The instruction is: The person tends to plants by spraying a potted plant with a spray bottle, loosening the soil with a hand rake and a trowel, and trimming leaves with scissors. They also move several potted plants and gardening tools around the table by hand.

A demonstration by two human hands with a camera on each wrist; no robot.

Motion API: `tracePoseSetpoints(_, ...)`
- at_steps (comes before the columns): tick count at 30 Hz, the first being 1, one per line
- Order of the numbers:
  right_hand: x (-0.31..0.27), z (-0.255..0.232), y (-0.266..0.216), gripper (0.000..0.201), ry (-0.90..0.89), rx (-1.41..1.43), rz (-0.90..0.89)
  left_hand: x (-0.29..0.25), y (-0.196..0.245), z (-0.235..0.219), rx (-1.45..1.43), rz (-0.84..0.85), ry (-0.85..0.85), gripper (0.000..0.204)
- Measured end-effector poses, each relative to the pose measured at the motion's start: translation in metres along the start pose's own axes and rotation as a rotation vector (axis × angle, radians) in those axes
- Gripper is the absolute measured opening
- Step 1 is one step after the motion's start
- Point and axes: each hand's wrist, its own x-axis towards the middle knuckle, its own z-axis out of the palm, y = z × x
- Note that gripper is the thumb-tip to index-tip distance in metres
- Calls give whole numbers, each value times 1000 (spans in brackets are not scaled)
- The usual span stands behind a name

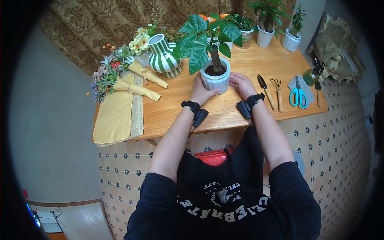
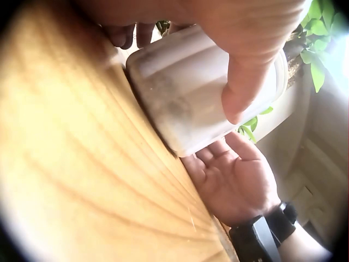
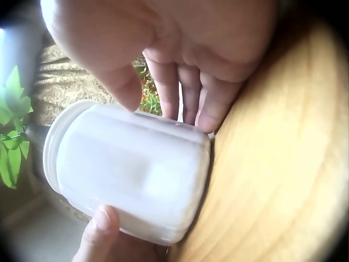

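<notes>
A white ribbed flower pot (image 1: pixel 216 84) stands on the wooden table in front of me, holding dark soil and a thick-stemmed plant (image 1: pixel 199 60) with broad green leaves. My left hand (image 1: pixel 202 92) grips the pot's left side. In the left wrist view its thumb lies across the pot wall (image 2: pixel 185 87), with the other fingers round the far side, partly hidden. On the right side, my right hand (image 1: pixel 242 85) rests against the pot with its fingers loosely extended. The right wrist view has these fingers (image 3: pixel 188 90) by the pot's base, close to the tabletop.
Left of the pot are a green-and-white striped vase (image 1: pixel 164 58), wrapped flower bouquets (image 1: pixel 114 72) and brown paper (image 1: pixel 114 118). To the right lie a small trowel (image 1: pixel 267 92), a hand rake (image 1: pixel 279 96) and blue-handled scissors (image 1: pixel 298 96). More potted plants (image 1: pixel 265 37) line the back edge.
</notes>
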Motion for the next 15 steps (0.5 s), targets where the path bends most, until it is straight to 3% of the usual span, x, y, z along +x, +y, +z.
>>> tracePoseSetpoints(4, 0, 3, 1, 26, 53, 40, -20, -2, 14, 0, -145, -51, -42, 98)
tracePoseSetpoints(8, -3, 2, -1, 26, 77, 72, -40, -1, 22, -5, -61, -63, -42, 97)
tracePoseSetpoints(11, -2, -1, 1, 27, 109, 70, -57, -2, 21, -9, 2, -9, 24, 92)
tracePoseSetpoints(14, -2, -2, 7, 26, 92, 82, -100, -6, 15, -15, -22, -67, 118, 92)
tracePoseSetpoints(15, -2, -3, 7, 25, 90, 71, -106, -3, 13, -18, 77, -63, 224, 88)
